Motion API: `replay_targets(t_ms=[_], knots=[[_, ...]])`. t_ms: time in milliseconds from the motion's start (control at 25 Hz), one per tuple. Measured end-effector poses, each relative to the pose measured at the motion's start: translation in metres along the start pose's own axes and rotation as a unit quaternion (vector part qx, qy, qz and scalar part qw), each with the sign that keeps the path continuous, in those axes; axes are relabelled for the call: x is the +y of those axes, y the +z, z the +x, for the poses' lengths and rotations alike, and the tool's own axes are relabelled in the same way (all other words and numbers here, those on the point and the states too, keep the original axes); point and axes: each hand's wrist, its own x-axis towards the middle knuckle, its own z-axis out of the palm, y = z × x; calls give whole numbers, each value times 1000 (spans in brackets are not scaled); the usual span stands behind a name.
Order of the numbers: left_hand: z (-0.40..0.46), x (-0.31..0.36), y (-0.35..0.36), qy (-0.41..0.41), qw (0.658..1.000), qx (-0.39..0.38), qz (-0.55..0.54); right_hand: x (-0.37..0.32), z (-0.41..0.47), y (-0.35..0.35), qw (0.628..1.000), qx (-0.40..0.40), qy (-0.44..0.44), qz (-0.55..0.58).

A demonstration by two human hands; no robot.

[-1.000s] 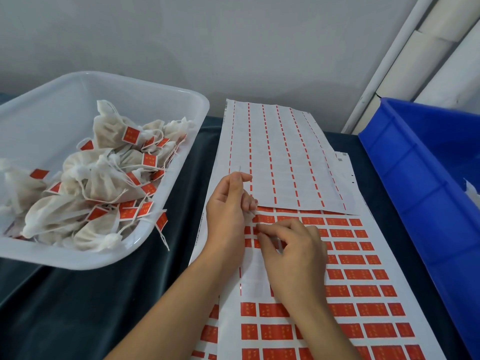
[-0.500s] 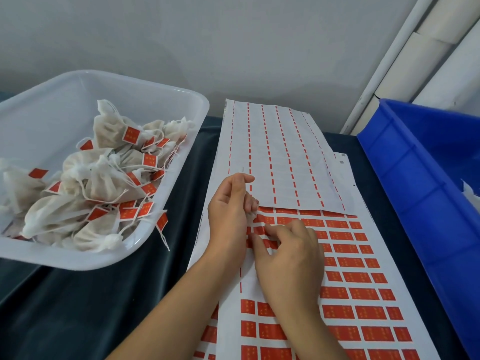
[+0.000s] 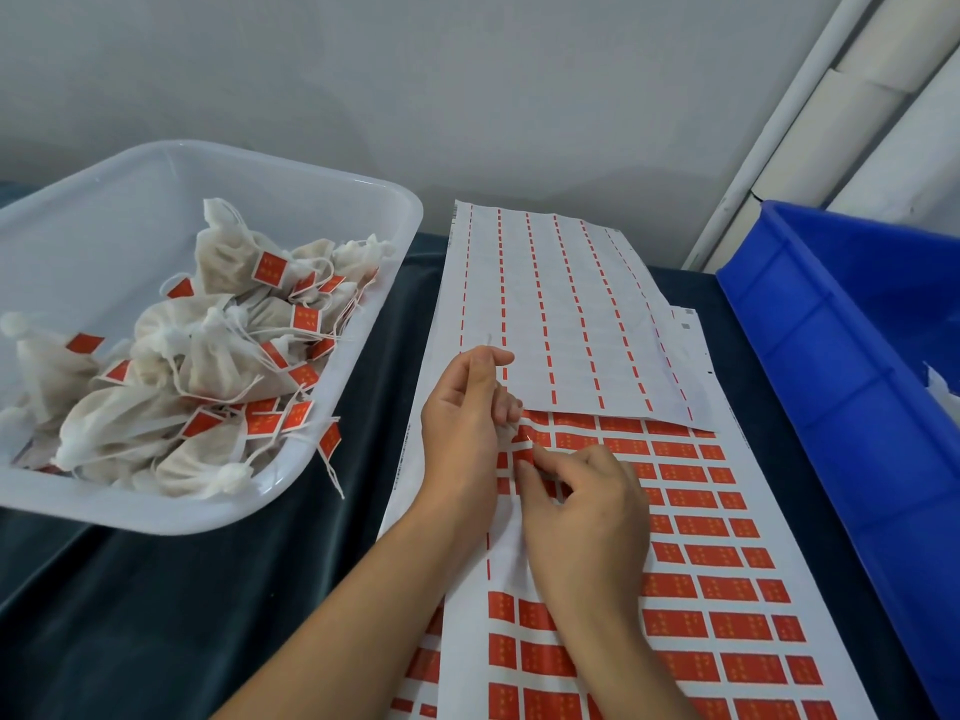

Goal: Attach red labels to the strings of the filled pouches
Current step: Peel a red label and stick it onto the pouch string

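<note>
Right hand (image 3: 582, 511) sits on the label sheet (image 3: 727, 589), thumb and forefinger curled at a red label (image 3: 524, 449) near the sheet's left columns, apparently picking at its edge; whether the label is already lifted, cannot tell. Left hand (image 3: 465, 413) is just left of it and slightly farther, thumb and forefinger pinched together, a thin white string (image 3: 488, 339) sticking up from the pinch. The pouch on that string is hidden under the hand, if there at all.

Key relation: the label lies directly between the two hands, touching the right fingertips and just beside the left fingers. Its long axis runs left-right across the sheet, while the string runs near-far, so they cross. The right hand is nearer to the label; my guess is the label goes left and up to meet the string.

A used backing sheet (image 3: 561, 314), mostly bare with thin red dashes, overlaps the far part of the label sheet. Both lie on a dark cloth (image 3: 156, 615). Left: a white tub (image 3: 363, 200) holding labelled pouches (image 3: 218, 366). Right: a blue bin (image 3: 831, 356), well apart from the hands. Far side is a plain grey wall (image 3: 363, 70), with white pipes (image 3: 779, 122) at the far right.
</note>
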Motion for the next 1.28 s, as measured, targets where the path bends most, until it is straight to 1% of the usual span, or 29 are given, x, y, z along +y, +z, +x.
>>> replay_targets(t_ms=[480, 600, 760, 840, 920, 1040, 1160, 1280], knots=[[1, 3, -2, 0, 1000, 8, -10, -3, -2, 1, 998, 22, -40, -38], [1, 6, -4, -1, 1000, 5, -20, -3, 0, 0, 998, 17, -42, -48], [4, 12, -5, -6, 999, 13, -32, -8, 7, -5, 995, -16, -58, -76], [8, 16, -12, 27, 999, 25, -18, -14, 6, -5, 989, -25, -97, -110], [13, 20, -17, 59, 997, 39, 0, -16, 1, -4, 976, -21, -163, -140], [14, 18, -17, 34, 997, 68, 8, -12, -4, -1, 951, -5, -254, -177], [15, 14, -16, 29, 997, 72, 13, -7, -5, 2, 940, 14, -308, -149], [18, 18, -18, 39, 997, 71, 16, -6, -4, 3, 945, 36, -317, -76]])
